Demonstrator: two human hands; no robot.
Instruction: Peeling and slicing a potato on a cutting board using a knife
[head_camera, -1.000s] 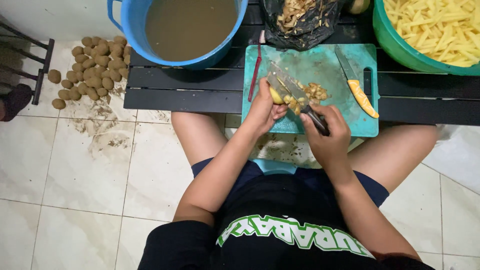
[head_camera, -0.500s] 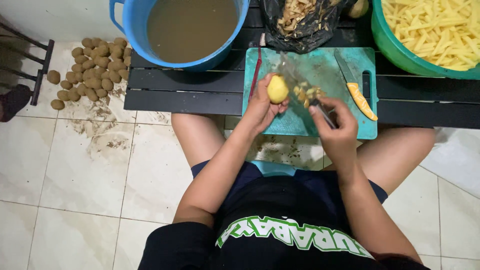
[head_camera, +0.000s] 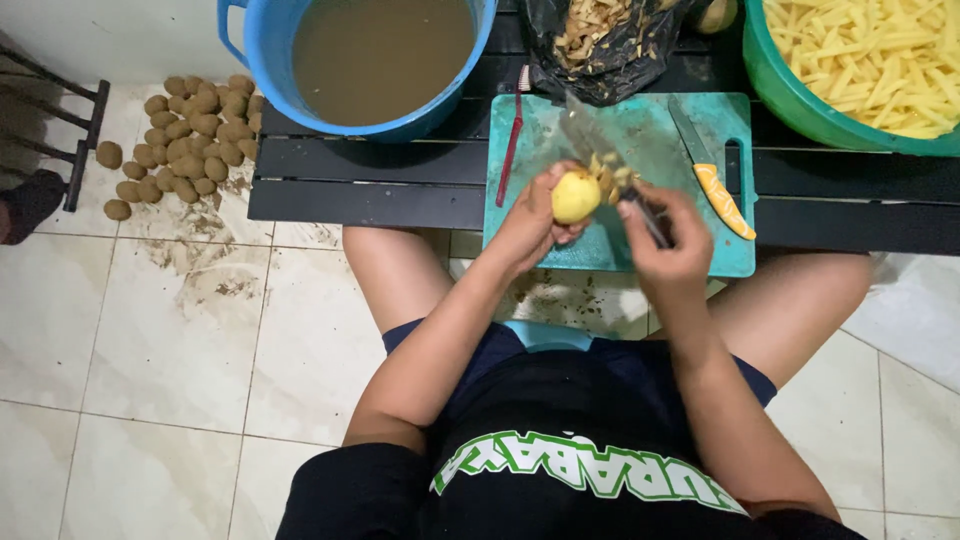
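Observation:
My left hand (head_camera: 531, 217) holds a peeled yellow potato (head_camera: 576, 196) just above the teal cutting board (head_camera: 648, 140). My right hand (head_camera: 668, 240) grips a dark-handled knife (head_camera: 600, 150) whose blade points up and left, next to the potato. A small heap of cut potato bits (head_camera: 615, 178) lies on the board between the two hands. A second knife with an orange handle (head_camera: 712, 172) rests on the board's right side. A red-handled tool (head_camera: 511, 140) lies along the board's left edge.
A blue bucket of murky water (head_camera: 370, 60) stands on the black slatted bench (head_camera: 360, 180). A green tub of potato sticks (head_camera: 870, 60) sits at the top right, a black bag of peelings (head_camera: 610, 45) between them. Unpeeled potatoes (head_camera: 185, 135) lie piled on the tiled floor.
My left hand has lifted the potato off the board and turned it upward. My right hand with the knife has shifted up and right beside it.

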